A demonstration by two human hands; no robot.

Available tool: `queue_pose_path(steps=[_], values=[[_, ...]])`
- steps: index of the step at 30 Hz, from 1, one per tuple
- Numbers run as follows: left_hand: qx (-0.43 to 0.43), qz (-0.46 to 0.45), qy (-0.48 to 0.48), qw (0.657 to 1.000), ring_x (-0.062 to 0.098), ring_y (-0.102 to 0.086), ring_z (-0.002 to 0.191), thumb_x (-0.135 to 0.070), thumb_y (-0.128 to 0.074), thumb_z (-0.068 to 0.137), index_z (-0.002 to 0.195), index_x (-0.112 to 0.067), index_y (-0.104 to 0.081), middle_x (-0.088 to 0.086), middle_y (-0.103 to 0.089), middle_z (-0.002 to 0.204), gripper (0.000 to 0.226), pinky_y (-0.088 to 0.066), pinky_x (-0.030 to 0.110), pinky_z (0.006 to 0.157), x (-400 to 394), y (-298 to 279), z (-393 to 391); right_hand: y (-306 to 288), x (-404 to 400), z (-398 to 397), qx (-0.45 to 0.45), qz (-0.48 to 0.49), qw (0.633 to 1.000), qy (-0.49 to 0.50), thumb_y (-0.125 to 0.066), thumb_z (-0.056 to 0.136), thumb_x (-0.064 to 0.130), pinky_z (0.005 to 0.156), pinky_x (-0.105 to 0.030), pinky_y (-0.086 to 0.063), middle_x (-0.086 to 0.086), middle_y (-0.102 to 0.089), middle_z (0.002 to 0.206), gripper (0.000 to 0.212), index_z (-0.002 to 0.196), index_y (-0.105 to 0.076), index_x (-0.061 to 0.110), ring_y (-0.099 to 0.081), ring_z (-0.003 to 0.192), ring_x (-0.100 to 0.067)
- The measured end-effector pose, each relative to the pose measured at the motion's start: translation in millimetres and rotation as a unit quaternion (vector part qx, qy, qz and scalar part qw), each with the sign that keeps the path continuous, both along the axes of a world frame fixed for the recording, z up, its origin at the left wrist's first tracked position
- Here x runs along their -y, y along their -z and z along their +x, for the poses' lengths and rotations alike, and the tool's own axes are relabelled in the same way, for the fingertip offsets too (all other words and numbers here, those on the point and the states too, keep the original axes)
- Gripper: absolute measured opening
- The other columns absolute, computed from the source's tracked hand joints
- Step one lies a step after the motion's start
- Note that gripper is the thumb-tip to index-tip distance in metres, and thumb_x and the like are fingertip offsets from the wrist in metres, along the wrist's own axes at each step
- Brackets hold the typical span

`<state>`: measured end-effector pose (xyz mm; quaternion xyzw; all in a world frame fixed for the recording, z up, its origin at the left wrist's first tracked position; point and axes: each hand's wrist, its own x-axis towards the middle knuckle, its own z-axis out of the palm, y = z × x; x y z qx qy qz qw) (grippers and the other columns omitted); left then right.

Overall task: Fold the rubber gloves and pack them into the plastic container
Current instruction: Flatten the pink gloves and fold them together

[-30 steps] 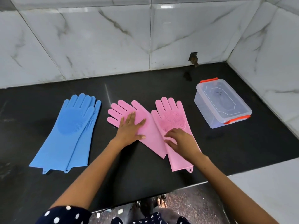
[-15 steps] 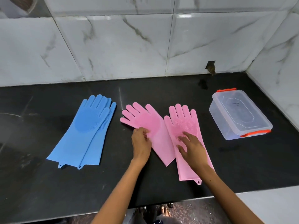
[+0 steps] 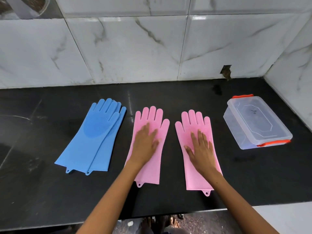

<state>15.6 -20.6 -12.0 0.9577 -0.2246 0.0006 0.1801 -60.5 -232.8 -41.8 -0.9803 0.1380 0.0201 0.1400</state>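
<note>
Two pink rubber gloves lie flat and apart on the black counter, fingers toward the wall. My left hand (image 3: pixel 145 144) rests palm down with fingers spread on the left pink glove (image 3: pixel 152 115). My right hand (image 3: pixel 200 149) lies flat the same way on the right pink glove (image 3: pixel 195 120). A pair of blue gloves (image 3: pixel 94 137) lies stacked to the left, untouched. The clear plastic container (image 3: pixel 256 122) with orange clips stands at the right, its lid on.
The black counter (image 3: pixel 177 92) ends at a white marble wall behind and another at the right, close to the container. Its front edge runs just below my forearms. A small hole (image 3: pixel 226 71) is in the back wall.
The two pink gloves overlapped at an angle before; now they lie separated and straight. Both hands went from gripping and sliding them to resting flat on them.
</note>
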Motion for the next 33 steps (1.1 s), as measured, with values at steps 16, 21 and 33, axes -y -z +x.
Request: queue_pose_path(steps=[16,21,33], values=[[-0.028,0.031,-0.061,0.997,0.025,0.008,0.146,-0.039,-0.021,0.101,0.15,-0.021,0.0,0.006,0.009,0.159,0.056,0.01,0.039,0.115,48.0,50.2,-35.9,16.0,-4.2,46.2,0.01,-0.044,0.999,-0.024,-0.023,0.099,0.043,0.117,-0.049,0.003,-0.004,0.004,0.16,0.057,0.148,0.002,0.029,0.004,0.147,-0.023],[-0.015,0.033,-0.049,0.998,0.023,0.011,0.145,-0.04,-0.019,0.1,0.15,-0.023,0.003,0.003,0.012,0.158,0.056,0.013,0.039,0.115,43.3,53.6,-40.2,19.1,-0.8,43.5,0.016,-0.043,0.998,-0.031,-0.024,0.099,0.042,0.116,-0.047,0.005,-0.003,0.003,0.16,0.056,0.149,-0.001,0.029,0.005,0.147,-0.023],[-0.027,-0.019,-0.023,0.999,0.01,0.011,0.145,-0.041,-0.022,0.1,0.149,-0.03,-0.003,-0.009,0.011,0.156,0.054,0.013,0.025,0.114,24.0,53.0,-28.1,25.8,-9.7,35.5,0.037,-0.032,0.998,-0.04,-0.026,0.099,0.042,0.114,-0.041,0.01,0.0,-0.002,0.16,0.055,0.149,-0.006,0.03,0.001,0.147,-0.021]])
